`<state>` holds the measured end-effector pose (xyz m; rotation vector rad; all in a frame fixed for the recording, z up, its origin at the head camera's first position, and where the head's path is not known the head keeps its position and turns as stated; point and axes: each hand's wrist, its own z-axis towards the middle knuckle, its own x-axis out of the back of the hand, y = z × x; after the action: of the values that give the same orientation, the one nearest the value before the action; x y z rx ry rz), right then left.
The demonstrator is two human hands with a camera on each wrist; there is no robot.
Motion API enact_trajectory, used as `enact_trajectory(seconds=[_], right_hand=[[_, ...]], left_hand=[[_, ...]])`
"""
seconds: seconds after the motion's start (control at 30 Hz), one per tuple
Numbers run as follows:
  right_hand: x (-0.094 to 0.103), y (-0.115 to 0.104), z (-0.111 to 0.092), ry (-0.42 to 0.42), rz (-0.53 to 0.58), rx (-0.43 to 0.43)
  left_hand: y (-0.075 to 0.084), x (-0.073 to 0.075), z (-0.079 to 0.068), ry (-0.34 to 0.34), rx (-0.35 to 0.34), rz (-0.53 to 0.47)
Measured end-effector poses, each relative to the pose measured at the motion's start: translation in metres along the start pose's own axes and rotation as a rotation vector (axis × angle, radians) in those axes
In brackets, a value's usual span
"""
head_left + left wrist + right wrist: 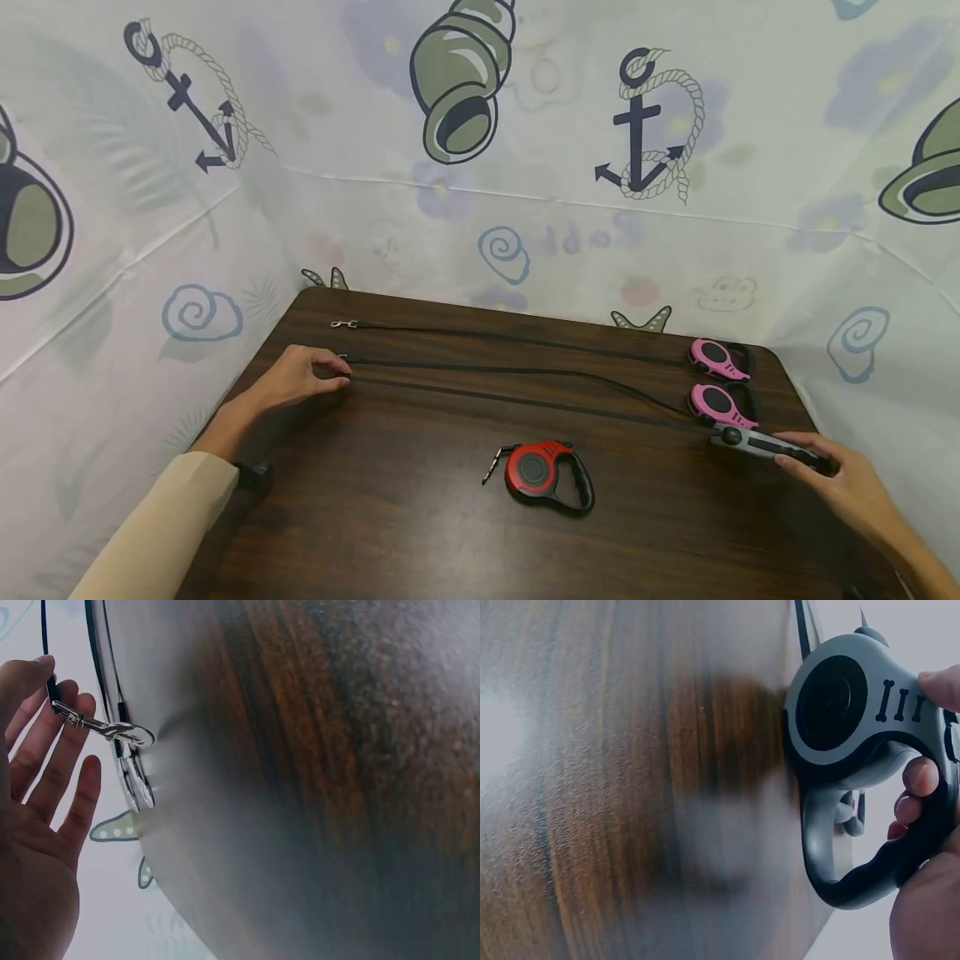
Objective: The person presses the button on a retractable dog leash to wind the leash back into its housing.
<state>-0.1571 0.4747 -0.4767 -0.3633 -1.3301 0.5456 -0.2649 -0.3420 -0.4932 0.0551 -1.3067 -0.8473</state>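
A grey and black retractable dog leash is gripped by its handle in my right hand; the right wrist view shows the fingers passing through the handle loop. Its dark strap runs leftward across the table to my left hand. There, thumb and fingers pinch the strap end beside a metal clip. Two pink retractable leashes, an upper one and a lower one, lie just beyond the grey leash, their straps pulled out leftward. The upper strap ends in a silver clip.
A red and black retractable leash, its strap wound in and a short clip at its left, lies on the dark wooden table near the middle. Printed cloth hangs behind and along both sides of the table.
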Motion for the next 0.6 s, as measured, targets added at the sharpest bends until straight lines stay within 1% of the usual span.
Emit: enact_trajectory(seconds=[0.1, 0.2, 0.33, 0.5, 0.6], right_hand=[[0.002, -0.001, 0.003, -0.002, 0.003, -0.025], [0.004, -0.002, 0.005, -0.025, 0.012, -0.063], [0.008, -0.003, 0.006, -0.052, 0.058, -0.089], [0.009, -0.002, 0.006, -0.070, 0.094, -0.109], [0.009, -0.001, 0.007, -0.083, 0.114, -0.134]], left_hand=[[0.001, 0.003, 0.000, 0.001, -0.001, -0.012], [0.003, 0.008, -0.002, -0.012, 0.022, -0.056], [0.005, 0.012, -0.003, -0.038, 0.042, -0.106], [0.009, 0.015, -0.003, -0.041, 0.040, -0.097], [0.012, 0.017, -0.004, -0.041, 0.043, -0.114]])
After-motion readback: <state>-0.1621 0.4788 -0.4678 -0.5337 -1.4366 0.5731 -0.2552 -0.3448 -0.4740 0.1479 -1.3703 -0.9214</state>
